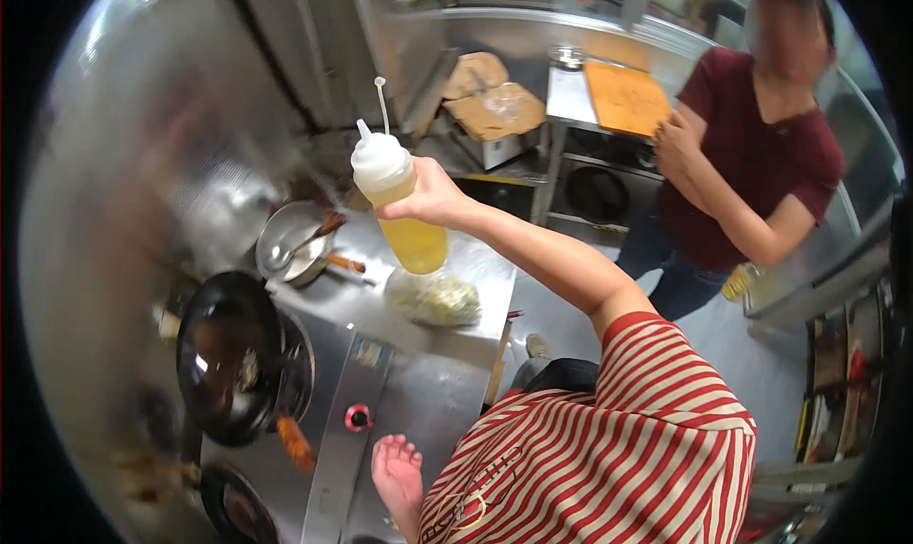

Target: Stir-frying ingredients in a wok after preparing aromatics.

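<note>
A clear squeeze bottle [414, 241] with a white screw top and yellow liquid in its lower part is gripped around its upper body by my right hand [431, 194]. It is raised above the steel counter [492, 259], slightly tilted. Its nozzle is uncovered, and the small cap stands off on a thin strap. My left hand [398, 469] is held near my body by the stove front, empty, with fingers loosely curled. Beyond it, a black wok [228, 358] with an orange-wrapped handle [294, 443] sits on the stove, a little dark liquid or residue inside.
A filled plastic bag [435, 300] lies on the counter under the bottle. Metal bowls with a ladle [292, 248] stand behind it. A red-ringed stove knob [358, 417] and a second pan [239, 508] are nearer. A person [756, 137] stands by an orange cutting board [624, 98].
</note>
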Demonstrator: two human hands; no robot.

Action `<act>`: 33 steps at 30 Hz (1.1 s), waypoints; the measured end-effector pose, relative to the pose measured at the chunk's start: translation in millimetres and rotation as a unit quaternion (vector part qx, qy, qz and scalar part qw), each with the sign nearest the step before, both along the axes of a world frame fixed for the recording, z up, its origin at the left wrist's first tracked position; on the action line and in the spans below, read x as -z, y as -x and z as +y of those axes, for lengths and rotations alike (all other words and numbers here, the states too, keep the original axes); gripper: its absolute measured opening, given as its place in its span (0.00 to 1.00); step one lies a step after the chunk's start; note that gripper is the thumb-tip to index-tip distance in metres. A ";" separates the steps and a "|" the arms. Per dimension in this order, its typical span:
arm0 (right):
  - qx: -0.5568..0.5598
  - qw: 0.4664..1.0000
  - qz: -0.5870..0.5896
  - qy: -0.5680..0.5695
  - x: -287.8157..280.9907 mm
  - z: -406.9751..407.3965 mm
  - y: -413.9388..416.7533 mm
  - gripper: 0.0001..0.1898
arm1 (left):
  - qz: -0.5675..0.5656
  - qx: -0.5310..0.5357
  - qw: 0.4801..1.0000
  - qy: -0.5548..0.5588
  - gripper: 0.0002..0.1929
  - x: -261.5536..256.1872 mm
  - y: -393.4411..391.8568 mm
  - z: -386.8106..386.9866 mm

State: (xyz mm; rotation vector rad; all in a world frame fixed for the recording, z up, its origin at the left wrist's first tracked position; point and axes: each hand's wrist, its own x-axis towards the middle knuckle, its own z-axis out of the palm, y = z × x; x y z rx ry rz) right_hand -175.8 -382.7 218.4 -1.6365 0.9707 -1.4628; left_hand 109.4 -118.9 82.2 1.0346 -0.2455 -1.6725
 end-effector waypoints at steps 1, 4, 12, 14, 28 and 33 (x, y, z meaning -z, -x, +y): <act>0.032 0.999 0.003 0.016 4.5 -9.2 26.4 0.21 | -0.011 0.011 1.000 -0.007 0.07 -1.0 8.9 -9.8; 0.113 0.993 0.012 0.009 15.8 -39.4 103.7 0.20 | -0.050 0.020 0.998 -0.012 0.08 -9.0 37.9 -28.4; 0.457 0.888 -0.005 -0.050 88.2 -150.3 360.2 0.28 | -0.049 0.035 0.997 -0.041 0.08 -19.8 137.4 -110.5; 0.538 0.843 -0.021 -0.013 116.9 -177.6 448.5 0.30 | -0.057 0.044 0.997 -0.041 0.08 -31.8 173.2 -132.9; 0.589 0.805 -0.011 -0.066 184.6 -284.3 614.2 0.32 | -0.129 -0.033 0.982 -0.136 0.08 -50.8 286.9 -202.3; 0.536 0.840 0.079 -0.006 220.4 -299.2 612.4 0.36 | -0.142 -0.090 0.980 -0.107 0.06 -35.1 298.0 -197.0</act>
